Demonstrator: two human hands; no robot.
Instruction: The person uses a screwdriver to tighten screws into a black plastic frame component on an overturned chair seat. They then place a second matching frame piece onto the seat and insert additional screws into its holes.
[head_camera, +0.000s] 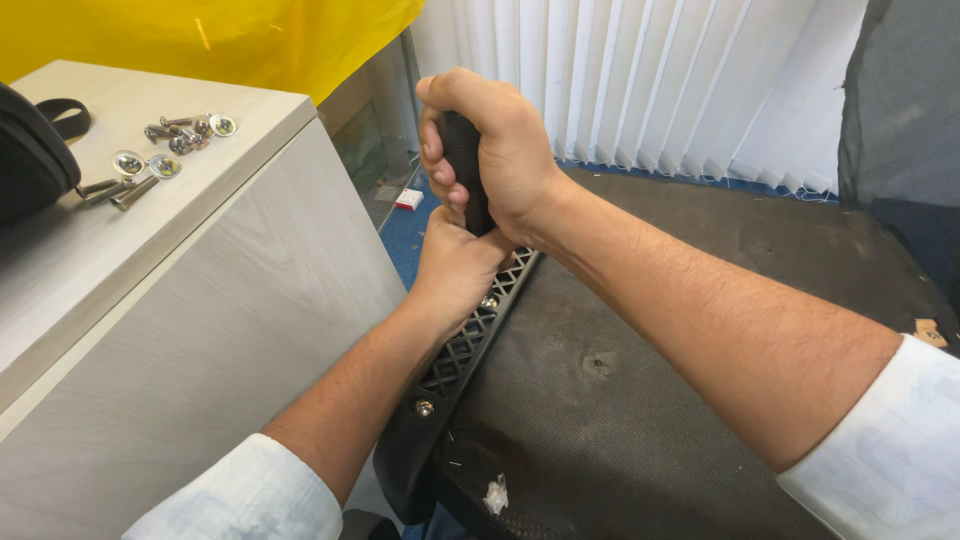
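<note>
My right hand (495, 150) is closed around the black handle of a tool (464, 150) held upright. Just below it, my left hand (452, 268) grips the lower part of the same tool, pressed against the black lattice plastic frame (470, 345) on the edge of a dark fabric chair seat (620, 400). The tool's tip is hidden by my left hand. A silver bolt head (424, 407) sits in the frame nearer to me, and another (489, 301) shows beside my left hand.
A light wooden cabinet (200, 300) stands at the left with several loose bolts and washers (165, 150) and a black bag (35, 150) on top. White vertical blinds (650, 80) hang behind. The chair back (905, 120) rises at right. Yellow plastic sheet (200, 35) hangs above.
</note>
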